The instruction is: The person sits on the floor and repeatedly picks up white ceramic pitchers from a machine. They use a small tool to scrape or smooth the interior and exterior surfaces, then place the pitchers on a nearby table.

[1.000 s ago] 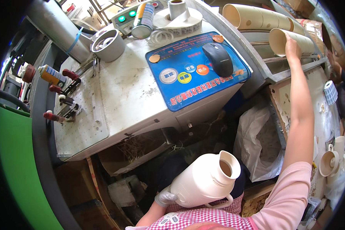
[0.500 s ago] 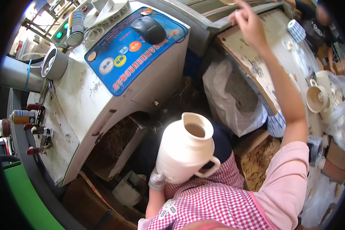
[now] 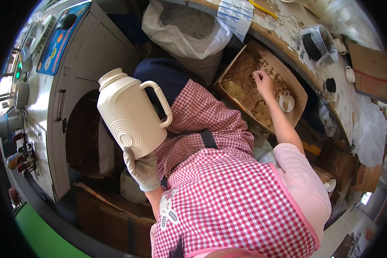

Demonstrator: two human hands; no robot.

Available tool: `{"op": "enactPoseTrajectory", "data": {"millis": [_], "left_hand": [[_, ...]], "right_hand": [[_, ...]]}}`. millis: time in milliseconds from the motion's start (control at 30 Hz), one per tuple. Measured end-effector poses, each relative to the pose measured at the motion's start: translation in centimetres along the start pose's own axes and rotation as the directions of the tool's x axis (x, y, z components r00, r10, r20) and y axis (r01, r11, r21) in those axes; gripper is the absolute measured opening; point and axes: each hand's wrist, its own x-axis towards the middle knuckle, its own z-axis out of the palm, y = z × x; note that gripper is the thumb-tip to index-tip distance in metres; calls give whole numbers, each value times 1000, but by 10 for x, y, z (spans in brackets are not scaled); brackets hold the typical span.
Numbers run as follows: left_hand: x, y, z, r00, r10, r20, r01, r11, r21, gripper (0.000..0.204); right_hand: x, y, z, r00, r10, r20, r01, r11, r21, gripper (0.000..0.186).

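Note:
A cream plastic thermos jug, with a side handle and raised rings on its wall, leans over my lap to the left. My left hand, in a whitish glove, holds it near the base, fingers partly hidden behind it. My bare right hand reaches into a cardboard box on the right. Its fingers are pinched together over many thin round tan discs; what lies between the fingertips is too small to make out. A small white cup lies among the discs, near my right wrist.
A white plastic sack stands beyond my knees. To the right runs a worn workbench bearing a bag-lined container and cups. At left is a machine cabinet with a blue mat on top.
My right hand has come down from above the bench into the box of discs. The jug has tilted and turned in my left hand, showing its ringed side. The view has swung right and down.

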Motion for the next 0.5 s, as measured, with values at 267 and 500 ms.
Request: {"op": "enactPoseTrajectory", "data": {"millis": [267, 500], "left_hand": [[-13, 25, 27, 930, -330, 160, 335, 589, -735, 44], [-1, 28, 26, 929, -198, 312, 369, 555, -746, 57]], "right_hand": [[23, 45, 82, 975, -105, 193, 141, 972, -185, 45], [45, 52, 108, 943, 154, 294, -69, 957, -282, 45]]}}
